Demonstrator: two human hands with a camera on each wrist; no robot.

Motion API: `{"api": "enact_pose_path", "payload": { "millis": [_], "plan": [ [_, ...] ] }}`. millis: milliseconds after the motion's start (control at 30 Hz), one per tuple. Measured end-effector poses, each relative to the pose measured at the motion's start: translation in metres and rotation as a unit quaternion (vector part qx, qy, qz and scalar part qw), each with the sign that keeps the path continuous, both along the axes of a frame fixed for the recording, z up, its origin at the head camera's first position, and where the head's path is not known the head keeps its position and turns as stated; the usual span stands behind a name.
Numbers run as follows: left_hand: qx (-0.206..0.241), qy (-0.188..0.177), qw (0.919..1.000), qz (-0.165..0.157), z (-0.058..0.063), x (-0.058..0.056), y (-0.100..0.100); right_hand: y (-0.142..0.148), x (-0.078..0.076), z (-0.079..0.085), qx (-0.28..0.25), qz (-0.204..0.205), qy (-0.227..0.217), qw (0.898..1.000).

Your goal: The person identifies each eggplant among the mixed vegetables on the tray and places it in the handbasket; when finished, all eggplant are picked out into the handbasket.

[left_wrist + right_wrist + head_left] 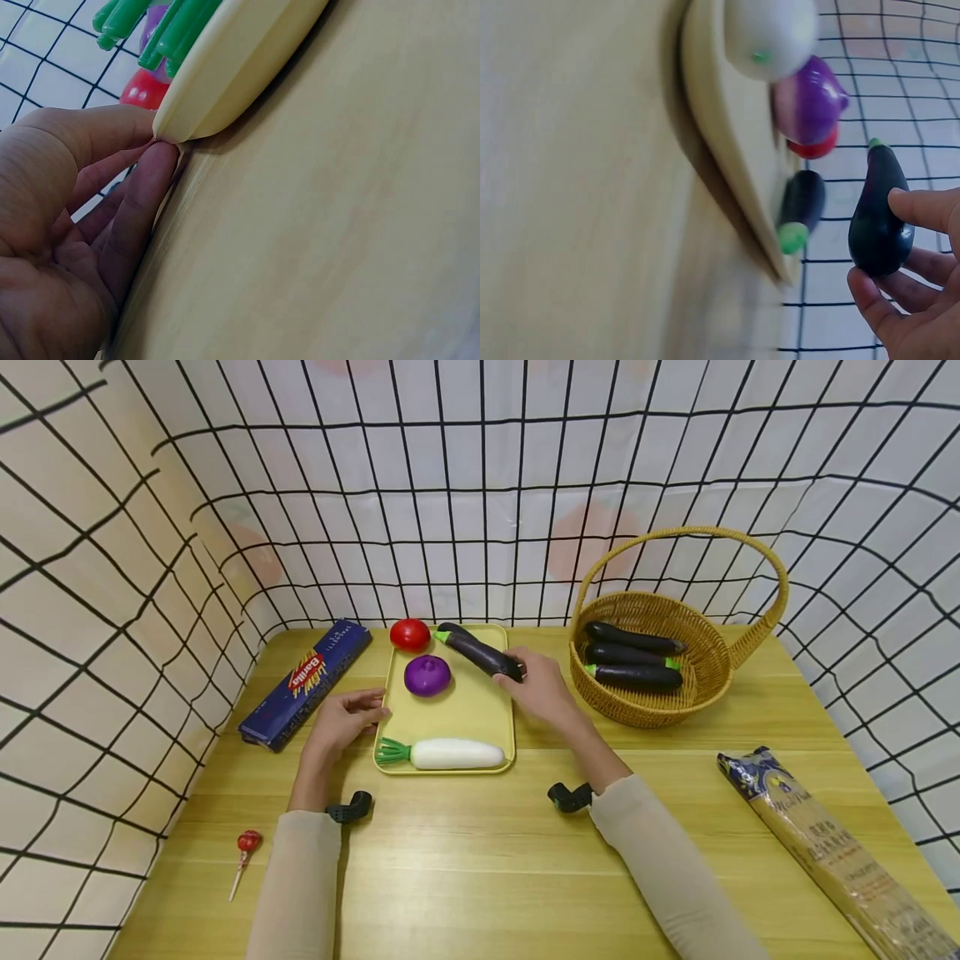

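Note:
My right hand (542,689) holds a dark purple eggplant (483,655) by its thick end, above the yellow tray (465,718). In the right wrist view, this eggplant (881,214) is apart from a second eggplant (804,202) on the tray, mostly hidden behind it in the head view. The tray also bears a red tomato (410,635) at its far left corner, a purple onion (427,676) and a white radish (457,753) with green leaves along the near edge. With thumb and finger, my left hand (345,720) pinches the tray's left rim (202,97).
A wicker basket (652,714) with a tall handle stands at right, three eggplants inside. Left of the tray lies a blue spaghetti box (306,685). A red lollipop (248,841) is near left, a long noodle packet (840,852) near right. Black wire grid (517,489) encloses the table.

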State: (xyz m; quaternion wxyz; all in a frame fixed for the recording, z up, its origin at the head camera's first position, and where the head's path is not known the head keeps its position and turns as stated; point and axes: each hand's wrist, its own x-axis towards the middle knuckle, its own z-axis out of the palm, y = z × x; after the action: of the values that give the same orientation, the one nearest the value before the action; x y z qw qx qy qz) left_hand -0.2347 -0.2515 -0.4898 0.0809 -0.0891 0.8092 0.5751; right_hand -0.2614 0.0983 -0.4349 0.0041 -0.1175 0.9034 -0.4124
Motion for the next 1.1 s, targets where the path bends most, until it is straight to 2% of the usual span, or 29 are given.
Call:
{"api": "enact_pose_path", "payload": {
  "millis": [200, 500, 800, 967, 1100],
  "plan": [
    [-0.001, -0.002, 1.0, 0.0, 0.001, 0.001, 0.0, 0.019, 0.013, 0.022, -0.01, 0.015, 0.012, 1.0],
    [0.0, -0.002, 1.0, -0.001, -0.001, 0.002, 0.003, 0.062, 0.031, 0.041, 0.031, 0.015, 0.028, 0.999],
    [0.003, -0.005, 1.0, 0.003, -0.004, 0.001, 0.005, 0.126, 0.037, 0.045, 0.051, 0.003, 0.06, 0.997],
    [-0.003, 0.001, 1.0, 0.006, -0.001, 0.001, 0.004, 0.157, 0.045, 0.048, 0.069, -0.007, 0.055, 0.996],
    [-0.002, -0.004, 1.0, 0.004, 0.001, 0.0, 0.003, 0.181, 0.048, 0.045, 0.078, -0.018, 0.046, 0.996]
  ]
}}
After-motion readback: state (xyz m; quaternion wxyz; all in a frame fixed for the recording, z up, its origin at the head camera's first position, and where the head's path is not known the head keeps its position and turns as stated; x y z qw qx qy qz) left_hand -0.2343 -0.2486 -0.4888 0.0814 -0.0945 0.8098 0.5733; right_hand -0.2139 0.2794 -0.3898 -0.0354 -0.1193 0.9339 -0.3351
